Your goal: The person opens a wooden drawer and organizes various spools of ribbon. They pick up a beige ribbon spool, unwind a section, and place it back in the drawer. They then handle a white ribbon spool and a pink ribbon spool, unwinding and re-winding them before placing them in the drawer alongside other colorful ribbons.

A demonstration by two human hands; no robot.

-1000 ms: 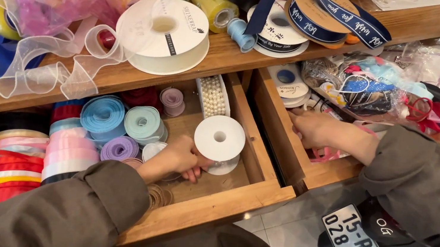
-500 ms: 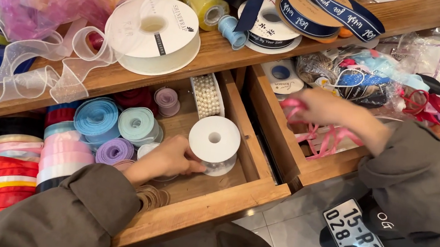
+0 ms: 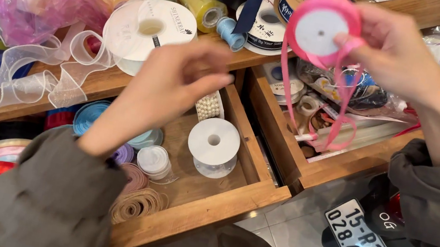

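Right hand: the right hand [image 3: 393, 48] is lifted above the right drawer, thumb and fingers pinching the rim of a pink ribbon spool [image 3: 321, 30], its white face turned toward the camera, likely so the roll can be looked over.
Ribbon tail: a loose pink ribbon tail [image 3: 338, 111] hangs off the spool in long loops and dangles down to the front edge of the right drawer [image 3: 339, 163], slack because nothing holds its end.
Left hand: the left hand [image 3: 176, 82] hangs in the air over the back edge of the left drawer [image 3: 206, 199], fingers loosely curled and holding nothing, near the spool but clear of it.
Left drawer: pulled out; a bare white spool [image 3: 214, 143] stands near its right edge, with blue, lilac and tan ribbon rolls [image 3: 137, 202] packed toward the left.
Shelf edge: above the drawers a large white reel [image 3: 148, 32] lies flat, sheer ribbon [image 3: 34, 82] spilling over the shelf's front edge.
Floor: a white numbered plate [image 3: 358, 235] shows below, beside the right sleeve.
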